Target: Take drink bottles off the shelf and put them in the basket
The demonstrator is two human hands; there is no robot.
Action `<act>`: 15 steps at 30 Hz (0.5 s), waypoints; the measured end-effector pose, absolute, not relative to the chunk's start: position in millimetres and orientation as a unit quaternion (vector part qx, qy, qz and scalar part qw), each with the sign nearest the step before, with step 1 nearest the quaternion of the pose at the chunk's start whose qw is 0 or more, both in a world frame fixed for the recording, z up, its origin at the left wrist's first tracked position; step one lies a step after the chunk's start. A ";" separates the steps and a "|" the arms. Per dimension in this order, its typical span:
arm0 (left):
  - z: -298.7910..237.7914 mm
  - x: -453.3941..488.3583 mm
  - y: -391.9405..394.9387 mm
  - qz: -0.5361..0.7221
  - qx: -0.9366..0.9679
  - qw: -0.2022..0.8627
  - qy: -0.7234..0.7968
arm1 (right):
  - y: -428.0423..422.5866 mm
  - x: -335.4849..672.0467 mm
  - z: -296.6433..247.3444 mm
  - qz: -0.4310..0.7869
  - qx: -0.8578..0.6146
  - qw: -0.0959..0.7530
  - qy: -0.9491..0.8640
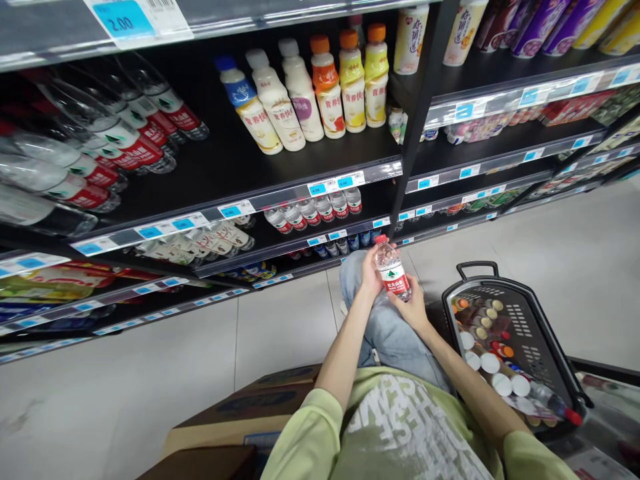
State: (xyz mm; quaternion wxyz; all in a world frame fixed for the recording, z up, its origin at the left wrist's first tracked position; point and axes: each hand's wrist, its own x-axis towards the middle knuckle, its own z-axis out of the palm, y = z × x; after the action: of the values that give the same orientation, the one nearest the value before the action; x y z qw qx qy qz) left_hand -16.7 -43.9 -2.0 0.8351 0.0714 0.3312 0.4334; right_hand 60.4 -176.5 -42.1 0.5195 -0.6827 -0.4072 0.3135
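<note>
- The shelf [235, 167] carries red-labelled bottles lying down at its left end and milk drinks [305, 93] standing further along.
- A cardboard box [250, 407] sits on the floor.
- The left hand [371, 275] has its fingers wrapped around the upper part of a small red-capped water bottle [395, 272], which is held slightly tilted above the knees.
- The right hand [414, 311] has its fingers curled under the bottle's base.
- A black shopping basket [543, 333] nearby holds capped bottles.

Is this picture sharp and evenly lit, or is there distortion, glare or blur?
Head view: wide-angle distortion bends and tilts the shelves; the light is even, with soft glare on the price strips; the water bottle in the left hand and right hand is sharp; the far-left bottles look stretched and smeared.
</note>
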 end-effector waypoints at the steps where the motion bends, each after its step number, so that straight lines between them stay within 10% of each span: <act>1: -1.9 -16.8 -43.9 0.433 0.072 0.835 0.332 | -176.5 60.5 -42.4 0.314 -0.684 0.518 -0.406; 15: -0.9 -17.0 -41.9 0.425 0.075 0.836 0.340 | -175.9 60.6 -38.4 0.310 -0.683 0.514 -0.417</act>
State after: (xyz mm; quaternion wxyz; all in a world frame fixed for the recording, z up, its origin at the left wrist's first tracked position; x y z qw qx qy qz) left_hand -17.0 -41.9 -0.9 0.8356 0.0749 0.3400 0.4250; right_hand 60.6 -175.9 -38.4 0.5136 -0.6828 -0.4170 0.3099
